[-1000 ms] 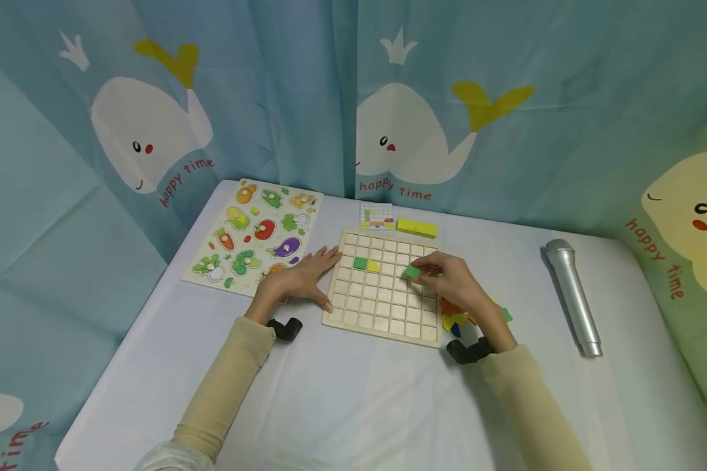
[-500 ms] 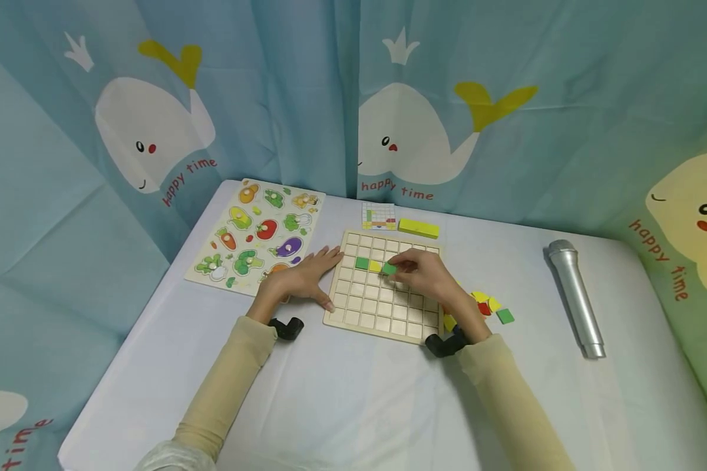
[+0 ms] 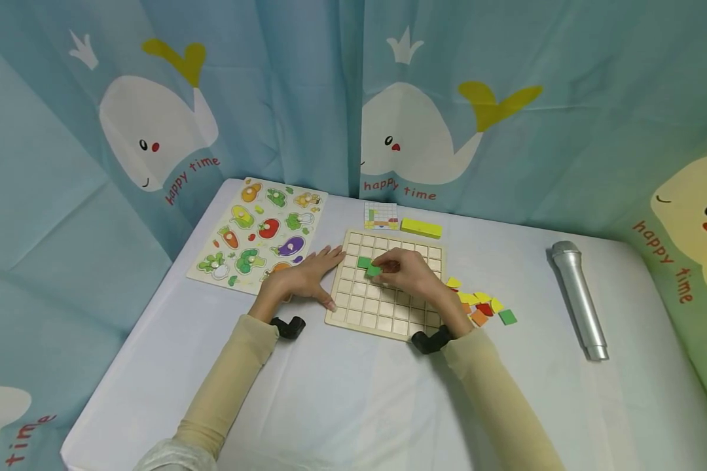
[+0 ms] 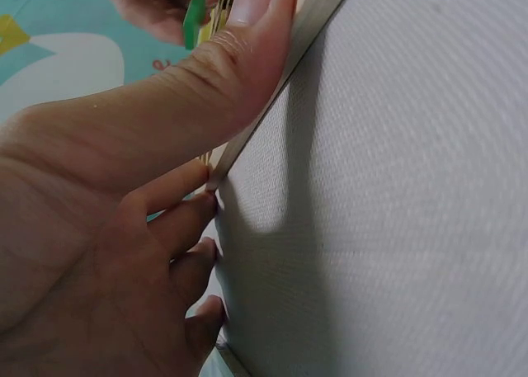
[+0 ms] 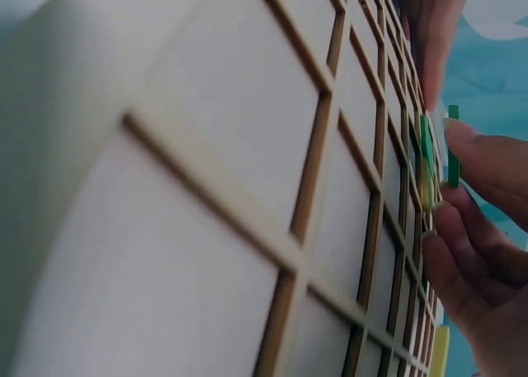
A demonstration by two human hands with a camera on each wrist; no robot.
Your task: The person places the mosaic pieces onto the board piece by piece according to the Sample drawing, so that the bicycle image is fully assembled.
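A wooden grid board (image 3: 368, 307) lies flat on the table. My left hand (image 3: 300, 280) rests along its left edge, fingers and thumb spread; the left wrist view shows the thumb (image 4: 231, 72) over the board's edge. One green square tile (image 3: 363, 261) sits in a cell of the board. My right hand (image 3: 411, 273) pinches another green tile (image 3: 373, 269) between thumb and fingers, just right of the first. In the right wrist view this held tile (image 5: 454, 146) stands off the grid, beside a yellow tile (image 5: 426, 187), which it hides in the head view.
Loose coloured tiles (image 3: 479, 318) are scattered right of the board. A small pattern card (image 3: 381, 216) and a yellow block (image 3: 421, 228) lie behind it. The vegetable puzzle (image 3: 253, 243) is at the left, and a silver microphone (image 3: 580, 301) lies far right. A printed curtain surrounds the table.
My right hand has carried the green tile leftward across the board, from the right side to over the yellow tile beside the first green one. My left hand stays at the board's edge.
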